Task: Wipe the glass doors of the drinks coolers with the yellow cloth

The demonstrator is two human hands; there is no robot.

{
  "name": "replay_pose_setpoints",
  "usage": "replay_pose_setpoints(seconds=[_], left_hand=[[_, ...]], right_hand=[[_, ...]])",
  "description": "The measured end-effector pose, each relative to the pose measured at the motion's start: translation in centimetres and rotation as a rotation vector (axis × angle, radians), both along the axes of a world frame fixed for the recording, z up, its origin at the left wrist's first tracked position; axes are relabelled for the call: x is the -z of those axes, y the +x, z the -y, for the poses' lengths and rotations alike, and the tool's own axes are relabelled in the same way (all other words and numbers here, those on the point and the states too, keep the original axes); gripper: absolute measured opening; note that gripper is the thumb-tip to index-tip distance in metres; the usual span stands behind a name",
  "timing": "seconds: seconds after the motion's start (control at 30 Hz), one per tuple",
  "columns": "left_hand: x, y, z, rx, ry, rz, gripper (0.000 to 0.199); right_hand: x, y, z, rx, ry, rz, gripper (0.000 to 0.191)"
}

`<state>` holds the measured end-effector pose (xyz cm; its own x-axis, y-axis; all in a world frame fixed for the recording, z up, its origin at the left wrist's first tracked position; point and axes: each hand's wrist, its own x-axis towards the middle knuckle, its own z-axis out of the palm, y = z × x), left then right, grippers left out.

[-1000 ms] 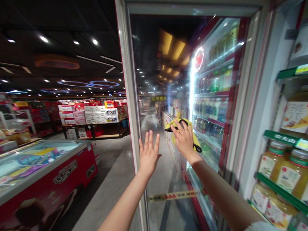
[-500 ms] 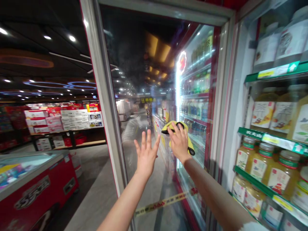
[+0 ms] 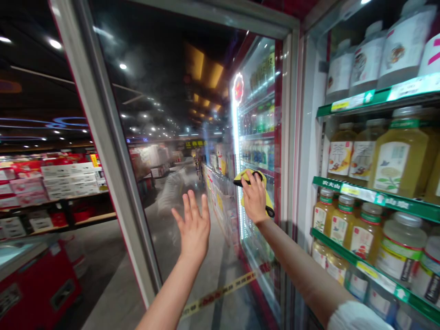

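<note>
Arm outstretched, the right hand (image 3: 255, 199) curls over a yellow cloth (image 3: 269, 196), gripping it against the glass door (image 3: 158, 87); toward eight o'clock, the left hand (image 3: 194, 229) faces the pane, fingers splayed, contact unclear. Toward two o'clock, bottles (image 3: 340, 156) read 茶 above a green shelf strip (image 3: 332, 184) showing 农夫山. Toward seven, the tape (image 3: 223, 293) has blurred lettering, and the right sleeve (image 3: 357, 316) is cut off.

The person wears a pale, near-white sleeve (image 3: 357, 316), its loose, softly rumpled edge ending around the right elbow, the weave too blurred to read. The right forearm (image 3: 299, 266) and left forearm (image 3: 172, 293) are bare and slender; the left grip (image 3: 195, 233) and right grip (image 3: 255, 201) are ungloved, slim-fingered hands.
</note>
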<state>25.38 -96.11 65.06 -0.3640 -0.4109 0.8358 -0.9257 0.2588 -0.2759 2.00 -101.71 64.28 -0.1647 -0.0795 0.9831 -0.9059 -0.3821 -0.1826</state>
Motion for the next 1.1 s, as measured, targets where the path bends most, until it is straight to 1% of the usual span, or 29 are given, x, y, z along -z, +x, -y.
replay_pose_setpoints(seconds=[0.03, 0.1, 0.13, 0.17, 0.2, 0.23, 0.3, 0.37, 0.4, 0.43, 0.47, 0.57, 0.6, 0.63, 0.67, 0.7, 0.8, 0.83, 0.87, 0.9, 0.93, 0.97, 1.0, 1.1], left_hand=[[0.0, -0.8, -0.1, 0.015, 0.01, 0.003, 0.104], [0.0, -2.4, -0.1, 0.048, 0.046, 0.023, 0.104], [-0.1, -3.0, -0.1, 0.054, 0.065, 0.027, 0.105], [-0.1, -3.6, 0.0, 0.05, 0.08, 0.026, 0.106], [-0.2, -4.0, 0.0, 0.039, 0.089, 0.021, 0.105], [-0.2, -4.3, 0.1, 0.023, 0.092, 0.017, 0.105], [-0.2, -4.7, 0.1, -0.01, 0.085, 0.011, 0.103], [-0.2, -4.8, 0.1, -0.03, 0.067, 0.008, 0.101], [-0.2, -4.9, 0.1, -0.035, 0.056, 0.007, 0.1], [-0.2, -4.9, 0.1, -0.035, 0.046, 0.005, 0.1], [-0.2, -4.9, 0.1, -0.034, 0.037, 0.005, 0.1], [-0.2, -4.8, 0.4, -0.026, 0.014, 0.008, 0.103], [-0.3, -4.7, 0.6, -0.023, 0.014, 0.01, 0.104], [-0.3, -4.6, 0.7, -0.019, 0.019, 0.012, 0.106], [-0.4, -4.5, 0.9, -0.013, 0.029, 0.015, 0.109], [-0.4, -4.4, 1.0, -0.008, 0.042, 0.017, 0.112], [-0.5, -4.1, 1.4, 0.001, 0.073, 0.026, 0.119], [-0.6, -4.0, 1.4, 0.001, 0.075, 0.031, 0.119], [-0.6, -3.9, 1.5, 0.001, 0.074, 0.037, 0.119], [-0.6, -3.9, 1.6, 0.0, 0.069, 0.042, 0.118], [-0.6, -3.9, 1.6, 0.0, 0.063, 0.045, 0.116], [-0.6, -3.9, 1.6, -0.001, 0.056, 0.044, 0.114], [-0.7, -3.9, 1.7, -0.002, 0.049, 0.04, 0.111], [-0.8, -4.2, 1.7, -0.004, 0.04, 0.028, 0.103]], right_hand=[[-1.1, -0.4, 0.1, 0.003, 0.012, -0.022, 0.045], [-3.5, -2.0, 0.4, 0.023, -0.009, 0.005, 0.046], [-4.3, -3.1, 0.6, 0.032, -0.026, 0.039, 0.047], [-4.7, -4.1, 0.8, 0.039, -0.041, 0.082, 0.047], [-4.5, -4.9, 1.0, 0.041, -0.052, 0.13, 0.047], [-3.9, -5.5, 1.0, 0.04, -0.061, 0.184, 0.047], [-2.0, -5.8, 1.1, 0.032, -0.076, 0.277, 0.045], [-0.6, -5.5, 0.9, 0.017, -0.072, 0.277, 0.043], [-0.6, -5.3, 0.8, 0.009, -0.059, 0.232, 0.043], [-1.0, -5.3, 0.8, 0.002, -0.042, 0.171, 0.042], [-1.8, -5.5, 0.7, 0.001, -0.027, 0.11, 0.042], [-4.9, -7.1, 0.7, 0.036, -0.027, 0.032, 0.044], [-5.4, -7.8, 0.7, 0.058, -0.033, 0.04, 0.044], [-5.3, -8.4, 0.7, 0.082, -0.036, 0.054, 0.044], [-4.7, -8.8, 0.8, 0.104, -0.033, 0.07, 0.044], [-3.7, -9.0, 0.8, 0.124, -0.027, 0.086, 0.043], [0.7, -8.8, 1.0, 0.156, -0.017, 0.124, 0.04], [1.9, -8.6, 1.0, 0.16, -0.017, 0.131, 0.04], [2.5, -8.5, 1.1, 0.16, -0.017, 0.136, 0.039], [2.6, -8.4, 1.2, 0.156, -0.012, 0.136, 0.04], [2.1, -8.5, 1.3, 0.15, -0.005, 0.133, 0.041], [0.9, -8.7, 1.4, 0.144, 0.001, 0.127, 0.042], [-0.7, -9.0, 1.5, 0.141, 0.006, 0.12, 0.043], [-6.5, -9.9, 2.0, 0.164, -0.019, 0.115, 0.047]])
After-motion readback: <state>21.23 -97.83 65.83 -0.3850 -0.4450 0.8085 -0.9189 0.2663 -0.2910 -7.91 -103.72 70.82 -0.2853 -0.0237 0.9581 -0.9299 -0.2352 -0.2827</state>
